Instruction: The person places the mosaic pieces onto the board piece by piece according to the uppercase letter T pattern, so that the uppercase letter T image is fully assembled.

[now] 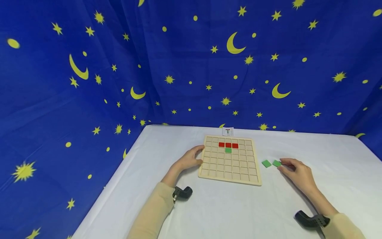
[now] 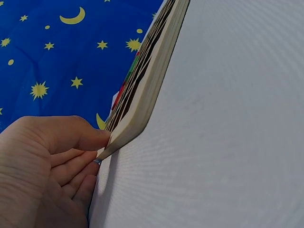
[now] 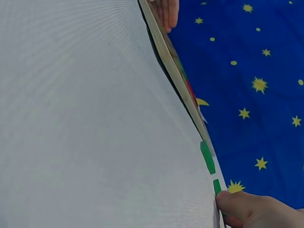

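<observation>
left hand [image 1: 188, 159] fingers curled, right hand [image 1: 296, 171] fingertips down

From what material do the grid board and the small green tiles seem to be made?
The grid board looks like pale unpainted wood: a light beige, matte face and a thick, plain edge in the left wrist view. The green tiles are thin, flat squares of even matte colour; painted wood or plastic, the pictures leave it open. The table cover looks like white cloth.
</observation>
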Motion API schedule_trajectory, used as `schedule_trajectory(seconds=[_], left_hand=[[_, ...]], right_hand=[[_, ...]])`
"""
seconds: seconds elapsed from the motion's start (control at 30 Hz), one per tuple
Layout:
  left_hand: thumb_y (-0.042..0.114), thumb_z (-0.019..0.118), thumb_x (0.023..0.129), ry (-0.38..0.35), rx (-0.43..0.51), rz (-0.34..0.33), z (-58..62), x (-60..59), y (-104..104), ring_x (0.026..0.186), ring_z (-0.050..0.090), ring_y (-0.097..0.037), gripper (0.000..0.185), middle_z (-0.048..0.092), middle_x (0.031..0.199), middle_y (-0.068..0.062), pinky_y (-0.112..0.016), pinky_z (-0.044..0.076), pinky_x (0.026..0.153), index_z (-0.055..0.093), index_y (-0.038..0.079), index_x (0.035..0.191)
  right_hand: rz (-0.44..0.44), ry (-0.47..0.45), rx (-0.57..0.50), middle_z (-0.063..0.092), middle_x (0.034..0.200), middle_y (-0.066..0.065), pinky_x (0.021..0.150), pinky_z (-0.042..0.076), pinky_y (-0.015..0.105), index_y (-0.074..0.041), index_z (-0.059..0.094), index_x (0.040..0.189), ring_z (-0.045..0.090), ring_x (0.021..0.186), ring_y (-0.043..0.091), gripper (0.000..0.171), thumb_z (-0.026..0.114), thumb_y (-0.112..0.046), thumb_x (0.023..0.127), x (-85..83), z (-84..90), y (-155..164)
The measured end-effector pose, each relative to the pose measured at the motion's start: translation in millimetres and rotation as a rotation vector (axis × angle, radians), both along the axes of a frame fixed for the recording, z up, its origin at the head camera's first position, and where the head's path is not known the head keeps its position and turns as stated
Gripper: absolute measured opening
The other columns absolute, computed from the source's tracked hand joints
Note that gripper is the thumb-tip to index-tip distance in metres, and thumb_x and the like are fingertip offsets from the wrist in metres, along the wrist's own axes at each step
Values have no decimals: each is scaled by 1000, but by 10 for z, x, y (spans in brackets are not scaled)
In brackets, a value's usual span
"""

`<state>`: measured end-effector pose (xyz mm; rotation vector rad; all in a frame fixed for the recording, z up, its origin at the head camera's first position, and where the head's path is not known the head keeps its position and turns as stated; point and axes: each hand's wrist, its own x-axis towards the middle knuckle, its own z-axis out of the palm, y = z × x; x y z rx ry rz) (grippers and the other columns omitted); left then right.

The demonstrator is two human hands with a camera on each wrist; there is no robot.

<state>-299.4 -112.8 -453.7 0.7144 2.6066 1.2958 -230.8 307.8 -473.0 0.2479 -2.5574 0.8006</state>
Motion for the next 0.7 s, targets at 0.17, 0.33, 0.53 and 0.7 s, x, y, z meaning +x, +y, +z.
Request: schedule_trajectory(seconds=[0.17,0.33,0.53,0.7], left_hand=[[-1,63,78,4,-8,5,-1,7,2,135,31,-29,70,38,144,-19,-36,23,112,35,-5,141],[0,63,78,17,-20,0,-14,8,2,135,32,-29,69,39,144,-19,-36,24,112,35,-5,141],[0,63,79,27,-29,-11,2,-27,4,135,31,-29,68,38,144,-18,-36,24,112,35,-5,141],[0,64,79,22,-28,-11,-9,-28,-4,136,30,-29,69,37,145,-18,-36,23,112,35,-4,142]], right_hand=[[-3,9,-6,67,94,20,75,48,52,5,64,108,61,87,41,31,72,-6,80,7,8,1],[-23,21,-55,69,93,16,71,48,20,1,67,109,63,81,10,31,73,-13,82,37,67,41],[-57,-25,-176,68,100,15,70,39,8,-1,66,114,46,80,-20,39,71,-27,85,26,290,38],[-46,-11,-243,68,102,6,68,42,6,-7,66,116,51,84,-14,42,69,-35,85,-185,295,61]])
